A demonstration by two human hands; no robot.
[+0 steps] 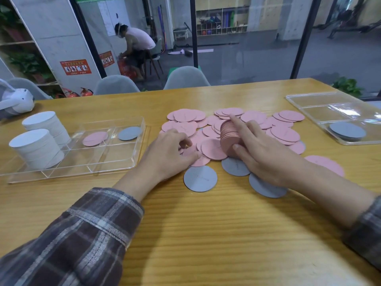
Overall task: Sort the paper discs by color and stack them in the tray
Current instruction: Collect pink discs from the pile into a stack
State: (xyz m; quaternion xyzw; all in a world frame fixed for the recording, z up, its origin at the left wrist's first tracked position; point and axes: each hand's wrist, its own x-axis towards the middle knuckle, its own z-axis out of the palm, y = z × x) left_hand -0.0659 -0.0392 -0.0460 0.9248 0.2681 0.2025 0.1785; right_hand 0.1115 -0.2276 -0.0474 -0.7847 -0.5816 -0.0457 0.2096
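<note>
Since most of the pink discs [285, 134] lay loose in a heap on the counter [206, 234], we were gathering them up before going anywhere near the tray [115, 162]. Our right grip [266, 155] was wrapped round a pink stack [227, 139] held on edge. The thumb sat on the near face and the index finger lay over the top, probably so the discs stayed squared up and didn't fan out. Our left grip [171, 153] had its fingers curled down on one loose pink disc [198, 159] at the near side of the heap, pinching it, we'd guess to feed the stack. Couldn't tell if it had left the counter.

Three grey discs [200, 178] sat flat just in front of the heap, one partly under our right wrist. They were wrong colour for this round, so left alone. The tray on the left held two white stacks [39, 149], plus a single pink disc [94, 138] and a single grey disc [129, 133] in separate compartments, sort of markers for where each colour goes. So whites looked done, pink half gathered, grey barely started.
</note>
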